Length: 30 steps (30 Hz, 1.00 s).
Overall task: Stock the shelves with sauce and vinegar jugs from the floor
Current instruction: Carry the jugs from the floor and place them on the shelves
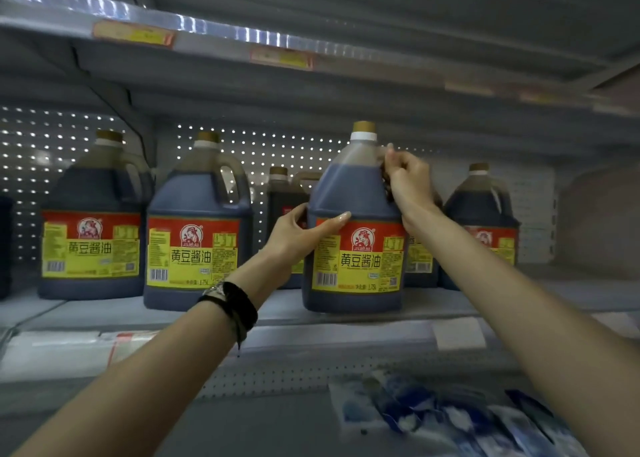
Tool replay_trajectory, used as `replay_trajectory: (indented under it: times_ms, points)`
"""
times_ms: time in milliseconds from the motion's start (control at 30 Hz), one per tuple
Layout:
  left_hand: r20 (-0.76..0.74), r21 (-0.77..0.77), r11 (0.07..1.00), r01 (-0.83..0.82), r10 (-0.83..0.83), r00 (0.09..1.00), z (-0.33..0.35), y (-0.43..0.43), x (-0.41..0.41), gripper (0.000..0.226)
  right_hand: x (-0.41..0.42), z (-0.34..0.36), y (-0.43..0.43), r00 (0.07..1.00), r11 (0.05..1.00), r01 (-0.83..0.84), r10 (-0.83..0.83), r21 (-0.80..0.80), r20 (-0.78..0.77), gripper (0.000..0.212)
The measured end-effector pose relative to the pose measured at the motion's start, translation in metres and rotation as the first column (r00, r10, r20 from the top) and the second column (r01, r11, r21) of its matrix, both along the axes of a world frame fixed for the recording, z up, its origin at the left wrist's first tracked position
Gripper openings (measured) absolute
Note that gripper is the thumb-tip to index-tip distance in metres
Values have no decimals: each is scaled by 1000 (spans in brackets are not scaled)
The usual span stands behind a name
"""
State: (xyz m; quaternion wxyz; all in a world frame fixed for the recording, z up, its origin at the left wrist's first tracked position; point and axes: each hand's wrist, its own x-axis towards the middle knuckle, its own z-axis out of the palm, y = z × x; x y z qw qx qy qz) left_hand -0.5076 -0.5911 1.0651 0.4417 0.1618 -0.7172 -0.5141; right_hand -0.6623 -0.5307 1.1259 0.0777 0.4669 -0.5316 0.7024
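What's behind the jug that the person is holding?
Left of the held jug a darker jug shows, right of it another jug's label; whatever stands straight behind is covered.

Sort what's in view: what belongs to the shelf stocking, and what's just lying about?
Job: front jug, right hand gripping it up top, left hand holding its side, shelf, four shelved jugs.
Lying about: blue packets on the lower shelf, price tags.

held jug (353, 197): handle hidden under right hand (408, 179) | rear jug (282, 193): half-hidden | blue packets (450, 418): blurred, perhaps sachets
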Motion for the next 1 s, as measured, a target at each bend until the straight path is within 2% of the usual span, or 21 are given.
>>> replay_trajectory:
  times_ms: [200,333,467,567,700,833,933,1000]
  points:
    - [10,-40,997,-67,67,998,-2,-20,-17,51,-21,-6,-25,1000,1000,18,-18,-5,5,31]
    - [4,26,995,-97,97,995,-13,-37,-25,54,-28,-13,-46,999,998,36,-35,53,-14,31]
    - [33,42,995,-92,91,995,-13,-45,-28,60,-34,-10,-59,1000,994,22,-22,109,0,30]
    - [76,27,997,-75,73,994,-10,-44,-28,54,-37,-11,-61,999,995,30,-27,100,-31,30]
    - [116,-13,997,-77,78,990,-10,-42,-26,47,-35,-14,-60,994,993,62,-53,97,-96,29]
    - [115,-65,991,-113,120,986,-13,-38,-25,54,-30,-22,-50,995,993,35,-24,113,-96,24]
    - [145,-108,982,-154,168,975,-18,-35,-21,56,-24,-42,-32,997,982,-53,61,180,-42,31]
    - [173,-178,966,-185,216,961,-21,-32,-14,49,-22,-61,-17,996,980,-80,88,184,-31,38]
